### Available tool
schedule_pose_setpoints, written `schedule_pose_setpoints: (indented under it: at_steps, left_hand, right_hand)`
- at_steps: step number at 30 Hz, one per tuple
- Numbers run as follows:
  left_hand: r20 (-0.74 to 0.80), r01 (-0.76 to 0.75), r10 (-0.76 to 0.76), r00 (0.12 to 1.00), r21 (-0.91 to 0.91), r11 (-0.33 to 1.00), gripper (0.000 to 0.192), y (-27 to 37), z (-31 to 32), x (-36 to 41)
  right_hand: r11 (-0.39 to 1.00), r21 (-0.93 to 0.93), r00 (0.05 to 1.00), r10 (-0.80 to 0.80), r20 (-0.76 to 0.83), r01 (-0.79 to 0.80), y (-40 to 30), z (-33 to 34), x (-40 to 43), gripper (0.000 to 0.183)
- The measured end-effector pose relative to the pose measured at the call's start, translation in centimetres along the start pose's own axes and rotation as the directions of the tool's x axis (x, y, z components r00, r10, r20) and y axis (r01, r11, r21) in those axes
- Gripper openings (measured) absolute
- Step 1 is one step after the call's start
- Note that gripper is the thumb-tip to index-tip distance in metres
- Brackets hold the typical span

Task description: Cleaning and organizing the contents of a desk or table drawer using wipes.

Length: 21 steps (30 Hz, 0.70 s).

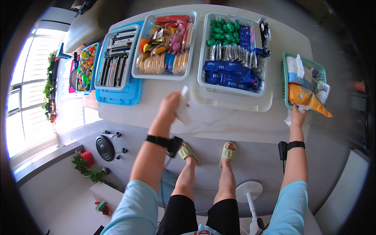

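Observation:
My left hand (169,108) is raised over the front of the marble-look table (223,124). It grips a white tissue or wipe (184,109), blurred by motion. Far to the right, my right hand (298,118) is at the near rim of a green plastic basket (284,79). White tissue (288,119) shows on both sides of its fingers; whether they also touch the rim is hidden. Inside that basket lie an orange soft pack (305,96) and a white-and-blue tissue pack (294,72) with a tissue sticking out.
A white basket (201,75) holds green capsules, silver sachets and blue packets. Left of it stand a snack basket (135,69), a basket of pens (98,79) and a blue toy bin (94,70). A blue lid (117,98) lies under the pen basket. A wheeled stool (105,147) is on the floor.

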<state>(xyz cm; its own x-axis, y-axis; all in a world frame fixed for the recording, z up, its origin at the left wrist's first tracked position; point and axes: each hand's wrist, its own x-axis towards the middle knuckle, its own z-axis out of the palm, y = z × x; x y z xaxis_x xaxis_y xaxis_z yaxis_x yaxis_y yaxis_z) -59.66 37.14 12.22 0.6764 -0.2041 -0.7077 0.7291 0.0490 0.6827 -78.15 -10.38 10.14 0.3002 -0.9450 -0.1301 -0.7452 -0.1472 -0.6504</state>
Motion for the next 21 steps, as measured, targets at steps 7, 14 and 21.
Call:
schedule_pose_setpoints:
  at_steps: [7, 14, 21]
  left_hand:
    - [0.125, 0.375, -0.355, 0.926, -0.211, 0.903, 0.031, -8.1, 2.3, -9.0]
    - [0.327, 0.629, -0.548, 0.770, -0.246, 0.738, 0.030, -13.9, -4.5, -8.7]
    - [0.228, 0.590, -0.547, 0.805, -0.212, 0.779, 0.031, -13.5, -11.2, -8.1]
  right_hand:
    - [0.838, 0.518, 0.985, 0.165, 0.056, -0.169, 1.6, 1.5, -15.3, 0.041]
    - [0.510, 0.507, 0.718, 0.454, 0.528, -0.695, 5.4, 5.4, -38.2, 0.035]
    - [0.444, 0.323, 0.537, 0.538, 0.650, -0.836, 8.2, 12.2, -49.0, 0.033]
